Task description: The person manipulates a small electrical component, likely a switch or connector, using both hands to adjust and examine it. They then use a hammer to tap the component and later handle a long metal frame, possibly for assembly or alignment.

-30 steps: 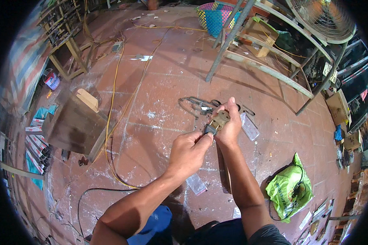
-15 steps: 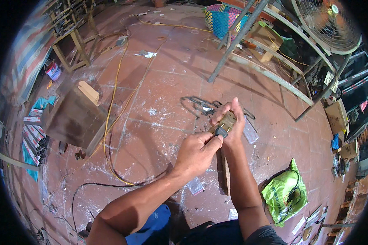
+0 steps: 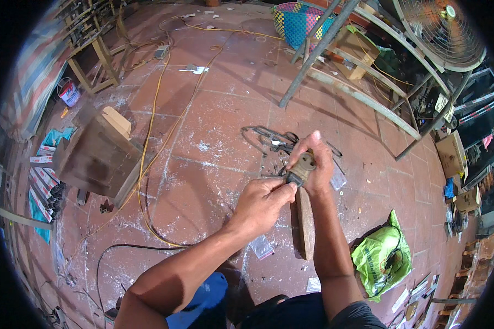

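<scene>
My right hand [image 3: 323, 171] cradles a tan socket block [image 3: 302, 162] with two round openings on its upward face. Its thumb points away from me and the fingers curl round the block. My left hand [image 3: 262, 204] pinches a dark plug [image 3: 295, 179] between thumb and fingers, right against the near end of the socket. Whether its pins are inside cannot be made out. Beneath my hands, a narrow wooden piece [image 3: 306, 225] lies on the tiled floor, and a looped dark cable [image 3: 258, 134] lies just beyond them.
At left stands a brown box-like piece [image 3: 96, 159], with yellow cords [image 3: 156, 107] running past it. A green plastic bag [image 3: 376, 260] lies at right. Farther off are a metal frame [image 3: 362, 101], a fan [image 3: 436, 33] and a woven basket [image 3: 296, 27].
The socket has turned in my right hand, so its openings now face up. My left hand has shifted slightly toward me with the plug.
</scene>
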A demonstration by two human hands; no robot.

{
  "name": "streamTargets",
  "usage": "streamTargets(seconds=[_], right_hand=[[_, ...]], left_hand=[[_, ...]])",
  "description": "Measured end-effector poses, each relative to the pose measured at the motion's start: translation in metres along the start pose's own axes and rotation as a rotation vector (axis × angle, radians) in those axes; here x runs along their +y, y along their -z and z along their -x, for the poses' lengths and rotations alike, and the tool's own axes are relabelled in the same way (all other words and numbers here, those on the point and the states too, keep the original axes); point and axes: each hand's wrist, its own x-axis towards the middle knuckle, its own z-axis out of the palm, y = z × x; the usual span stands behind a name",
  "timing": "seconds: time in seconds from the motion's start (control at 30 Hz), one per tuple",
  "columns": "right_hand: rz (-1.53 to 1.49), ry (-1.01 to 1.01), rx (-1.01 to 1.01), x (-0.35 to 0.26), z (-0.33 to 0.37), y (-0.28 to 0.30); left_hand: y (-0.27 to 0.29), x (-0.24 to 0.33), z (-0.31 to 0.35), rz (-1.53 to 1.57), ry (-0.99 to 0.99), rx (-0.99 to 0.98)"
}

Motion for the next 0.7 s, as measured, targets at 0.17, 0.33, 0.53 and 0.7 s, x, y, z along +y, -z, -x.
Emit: streamTargets(seconds=[0.17, 0.33, 0.53, 0.7], right_hand=[[0.323, 0.081, 0.078, 0.002, 0.003, -0.004], [0.123, 0.079, 0.012, -0.006, 0.002, 0.004], [0.388, 0.109, 0.020, 0.002, -0.001, 0.010], [0.408, 0.081, 0.047, -0.008, 0.002, 0.010]], left_hand=[[0.001, -0.012, -0.006, -0.165, -0.139, 0.079], [-0.001, -0.002, -0.009, 0.308, 0.167, -0.175], [-0.003, -0.020, -0.020, -0.095, 0.009, -0.078], [0.000, -0.008, -0.017, 0.021, 0.101, -0.152]])
